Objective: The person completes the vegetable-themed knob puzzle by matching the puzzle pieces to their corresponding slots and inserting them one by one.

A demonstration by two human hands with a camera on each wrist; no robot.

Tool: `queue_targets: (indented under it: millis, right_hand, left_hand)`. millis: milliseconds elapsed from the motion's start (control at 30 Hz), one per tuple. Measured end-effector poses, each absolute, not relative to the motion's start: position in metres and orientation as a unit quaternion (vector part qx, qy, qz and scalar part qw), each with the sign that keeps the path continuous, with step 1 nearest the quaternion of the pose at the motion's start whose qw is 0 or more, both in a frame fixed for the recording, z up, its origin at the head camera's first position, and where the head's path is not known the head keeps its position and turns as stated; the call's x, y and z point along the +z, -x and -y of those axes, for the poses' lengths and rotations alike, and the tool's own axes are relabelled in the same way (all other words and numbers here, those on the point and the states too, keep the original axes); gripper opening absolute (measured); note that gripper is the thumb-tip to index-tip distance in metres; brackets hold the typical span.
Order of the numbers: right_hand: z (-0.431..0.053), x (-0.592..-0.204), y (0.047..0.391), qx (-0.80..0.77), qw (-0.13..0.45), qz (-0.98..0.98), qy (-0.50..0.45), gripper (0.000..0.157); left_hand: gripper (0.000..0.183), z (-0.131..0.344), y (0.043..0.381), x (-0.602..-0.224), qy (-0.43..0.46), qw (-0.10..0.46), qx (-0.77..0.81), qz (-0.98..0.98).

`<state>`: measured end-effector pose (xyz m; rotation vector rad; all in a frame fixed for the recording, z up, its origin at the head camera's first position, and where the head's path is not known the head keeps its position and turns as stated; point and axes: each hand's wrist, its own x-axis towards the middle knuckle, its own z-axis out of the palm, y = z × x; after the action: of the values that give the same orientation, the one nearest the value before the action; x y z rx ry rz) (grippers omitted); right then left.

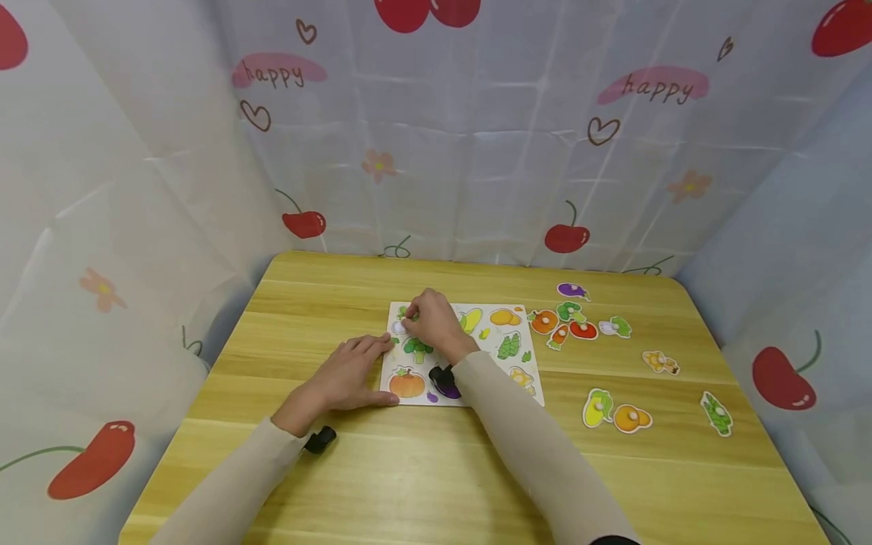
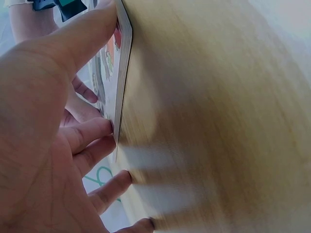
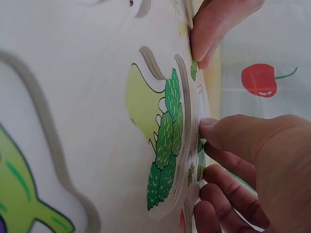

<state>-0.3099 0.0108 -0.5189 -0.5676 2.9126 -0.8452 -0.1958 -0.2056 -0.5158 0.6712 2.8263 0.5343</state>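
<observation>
A white puzzle board with printed vegetables lies on the table. My left hand rests at its left side, thumb at the near corner, fingers spread along the edge and onto the table. My right hand reaches over the far left part of the board. There its thumb and fingertips meet the board beside a white-and-green vegetable picture; I cannot tell if they pinch anything. Next to that hand, the right wrist view shows the broccoli picture in its shallow recess.
Right of the board lie loose vegetable pieces: an eggplant, pumpkin, broccoli, carrot, tomato, white-and-green vegetable, mushrooms, corn, round orange vegetables and peas. Printed curtains surround the table.
</observation>
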Motion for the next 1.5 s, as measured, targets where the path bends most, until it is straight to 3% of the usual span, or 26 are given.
queue_targets:
  millis: [600, 1500]
  right_hand:
    - [-0.024, -0.514, 0.307, -0.304, 0.033, -0.932, 0.197, 0.020]
    - [-0.121, -0.500, 0.288, -0.298, 0.006, -0.939, 0.170, 0.032]
  left_hand:
    - [0.109, 0.204, 0.197, -0.514, -0.230, 0.093, 0.188, -0.950]
    - [0.109, 0.206, 0.196, -0.517, -0.220, 0.097, 0.191, -0.952]
